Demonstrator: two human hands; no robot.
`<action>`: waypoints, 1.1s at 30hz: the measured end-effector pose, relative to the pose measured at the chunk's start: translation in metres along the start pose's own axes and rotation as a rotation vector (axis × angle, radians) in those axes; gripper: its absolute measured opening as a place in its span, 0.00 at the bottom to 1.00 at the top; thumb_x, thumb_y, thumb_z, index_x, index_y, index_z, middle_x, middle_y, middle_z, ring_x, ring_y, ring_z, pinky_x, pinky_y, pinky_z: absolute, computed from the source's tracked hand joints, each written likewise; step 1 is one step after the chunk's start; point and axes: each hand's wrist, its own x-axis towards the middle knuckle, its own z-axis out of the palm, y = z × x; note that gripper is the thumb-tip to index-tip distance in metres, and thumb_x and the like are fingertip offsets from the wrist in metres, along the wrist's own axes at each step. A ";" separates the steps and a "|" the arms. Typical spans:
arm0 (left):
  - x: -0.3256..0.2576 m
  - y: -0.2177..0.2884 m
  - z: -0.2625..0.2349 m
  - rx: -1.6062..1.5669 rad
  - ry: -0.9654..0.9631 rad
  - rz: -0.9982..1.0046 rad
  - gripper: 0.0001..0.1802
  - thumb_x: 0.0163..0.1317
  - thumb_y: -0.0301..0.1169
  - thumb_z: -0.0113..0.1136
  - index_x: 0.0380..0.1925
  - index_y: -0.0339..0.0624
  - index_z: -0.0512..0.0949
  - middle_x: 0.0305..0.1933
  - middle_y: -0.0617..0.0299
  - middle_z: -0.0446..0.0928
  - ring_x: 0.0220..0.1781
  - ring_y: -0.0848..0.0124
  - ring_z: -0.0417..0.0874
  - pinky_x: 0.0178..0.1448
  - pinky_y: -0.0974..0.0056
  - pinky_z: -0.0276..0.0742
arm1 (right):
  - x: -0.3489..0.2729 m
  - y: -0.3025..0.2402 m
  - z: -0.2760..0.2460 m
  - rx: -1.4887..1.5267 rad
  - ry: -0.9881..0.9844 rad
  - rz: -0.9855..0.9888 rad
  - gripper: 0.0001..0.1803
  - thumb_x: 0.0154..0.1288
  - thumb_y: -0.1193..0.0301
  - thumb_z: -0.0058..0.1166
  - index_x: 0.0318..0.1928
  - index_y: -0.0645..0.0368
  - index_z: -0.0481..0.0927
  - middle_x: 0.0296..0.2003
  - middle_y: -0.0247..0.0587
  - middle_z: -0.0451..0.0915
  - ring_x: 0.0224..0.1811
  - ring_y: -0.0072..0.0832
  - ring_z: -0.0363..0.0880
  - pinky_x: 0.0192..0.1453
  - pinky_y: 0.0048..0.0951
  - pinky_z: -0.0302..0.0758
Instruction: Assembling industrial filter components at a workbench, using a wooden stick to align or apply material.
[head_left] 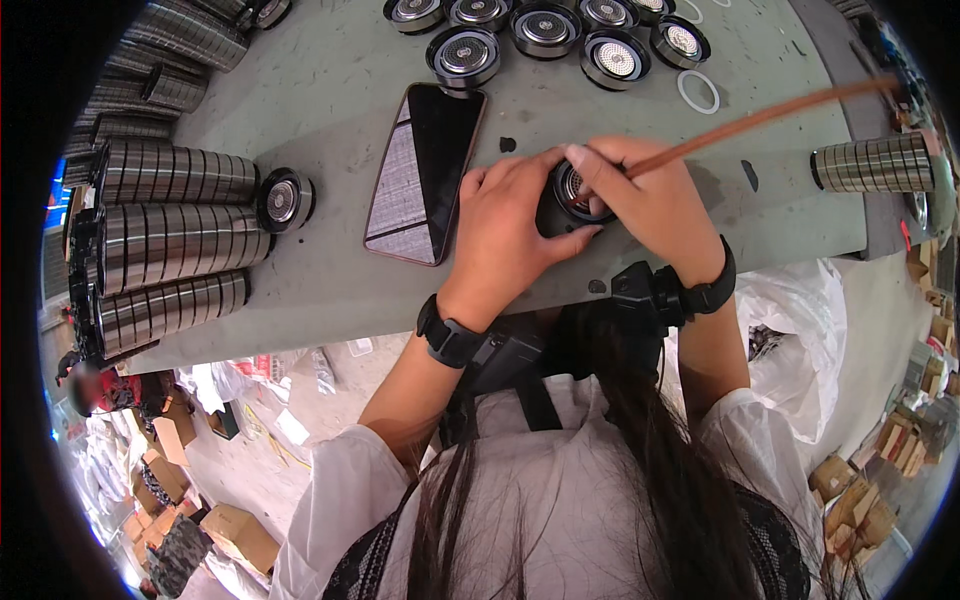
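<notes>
Both hands close on a round bearing (572,192) that rests on the grey-green table (330,90), just right of centre near the front edge. Left hand (510,225) wraps the bearing's left and lower side, thumb and fingers curled against its dark outer ring. Right hand (650,195) covers its right side and pinches a thin brown stick (760,118), whose near end meets the bearing's face; the stick runs up and to the right toward the table's far corner. Both wrists carry black straps.

From the left edge: long stacks of steel rings (175,235) lie on their sides in rows, with further stacks behind them. One single bearing (285,200) stands on edge, touching the end of a stack. Next, a smartphone (425,172) with a dark screen lies flat, just beside the left hand. Behind it, along the far edge, a group of finished bearings (545,35) lies face up in a cluster. Right of that group lies a white ring (698,92), flat on the table. Farther right, well apart from the hands, a short stack of rings (875,163) lies on its side. Below the table's right end hangs a white plastic bag (795,340).
</notes>
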 end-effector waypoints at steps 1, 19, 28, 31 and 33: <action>0.000 0.000 -0.001 -0.003 -0.008 -0.005 0.38 0.38 0.39 0.74 0.53 0.41 0.73 0.45 0.59 0.78 0.51 0.62 0.75 0.57 0.57 0.62 | 0.002 -0.001 -0.001 0.024 -0.023 0.089 0.16 0.65 0.65 0.54 0.25 0.64 0.74 0.17 0.40 0.72 0.18 0.30 0.68 0.26 0.29 0.65; 0.000 0.000 0.000 0.000 -0.014 -0.017 0.39 0.38 0.39 0.74 0.54 0.41 0.72 0.43 0.57 0.78 0.51 0.61 0.76 0.57 0.58 0.61 | 0.004 0.010 0.010 -0.043 0.119 -0.013 0.17 0.65 0.64 0.53 0.25 0.64 0.72 0.17 0.47 0.68 0.19 0.37 0.66 0.26 0.34 0.63; 0.000 0.000 0.000 -0.002 -0.005 -0.015 0.39 0.38 0.39 0.74 0.54 0.42 0.72 0.44 0.58 0.78 0.51 0.61 0.75 0.58 0.58 0.61 | 0.000 0.008 0.003 -0.005 0.019 -0.059 0.14 0.63 0.65 0.54 0.27 0.65 0.76 0.19 0.46 0.72 0.22 0.38 0.71 0.28 0.33 0.66; 0.000 0.001 0.001 0.007 -0.003 -0.021 0.38 0.38 0.39 0.74 0.54 0.42 0.73 0.45 0.58 0.78 0.52 0.62 0.75 0.58 0.58 0.61 | -0.001 0.011 0.001 -0.014 0.002 -0.088 0.13 0.63 0.66 0.55 0.28 0.65 0.76 0.21 0.46 0.74 0.23 0.38 0.72 0.28 0.34 0.67; 0.000 0.000 0.002 0.013 -0.011 -0.022 0.38 0.38 0.39 0.74 0.54 0.42 0.73 0.45 0.58 0.78 0.52 0.62 0.75 0.58 0.58 0.61 | 0.000 0.008 -0.002 -0.037 -0.010 -0.119 0.13 0.63 0.66 0.55 0.29 0.65 0.77 0.21 0.45 0.75 0.24 0.38 0.73 0.29 0.34 0.68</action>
